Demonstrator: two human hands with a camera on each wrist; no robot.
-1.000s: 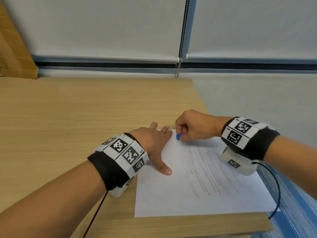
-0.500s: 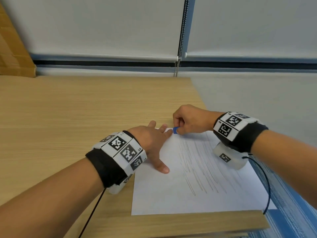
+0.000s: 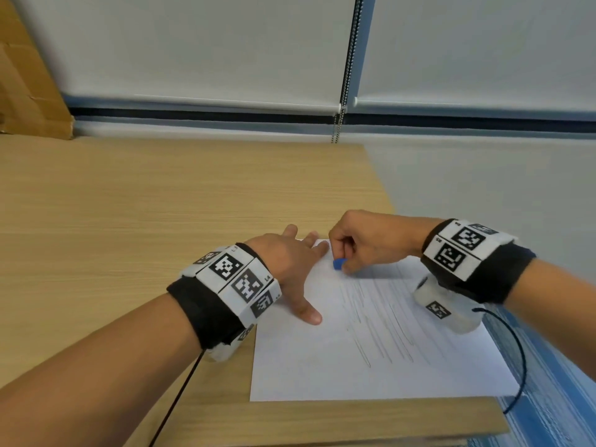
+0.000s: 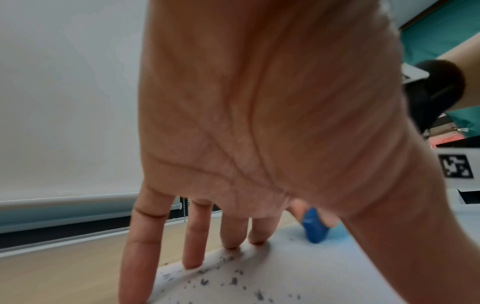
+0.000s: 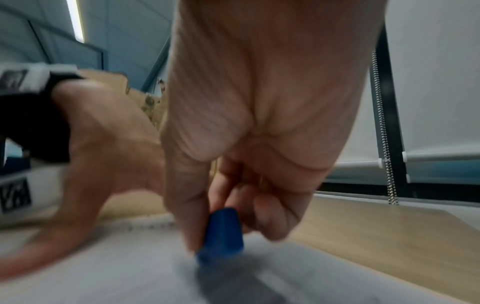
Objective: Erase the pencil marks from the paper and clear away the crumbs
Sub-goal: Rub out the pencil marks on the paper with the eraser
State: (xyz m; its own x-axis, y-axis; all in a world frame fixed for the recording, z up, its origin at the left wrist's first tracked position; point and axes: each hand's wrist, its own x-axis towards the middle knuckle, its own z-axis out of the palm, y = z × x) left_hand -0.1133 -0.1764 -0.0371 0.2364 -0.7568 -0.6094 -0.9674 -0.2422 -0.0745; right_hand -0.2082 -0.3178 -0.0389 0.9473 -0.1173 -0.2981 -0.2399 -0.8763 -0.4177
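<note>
My left hand (image 4: 259, 123) is spread, its straight fingertips (image 4: 193, 265) pressing on the far edge of the white paper (image 4: 324, 273) on the wooden table (image 4: 64, 267). Dark crumbs (image 4: 233, 280) are scattered across the paper near my fingers. Beyond my thumb, a blue eraser (image 4: 314, 228) touches the sheet.

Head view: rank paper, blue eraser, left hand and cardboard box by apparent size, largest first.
1. paper
2. left hand and cardboard box: they look alike; the box is cut off by the frame and farther away, so unranked.
3. blue eraser, mostly hidden in the right hand's grip.
</note>
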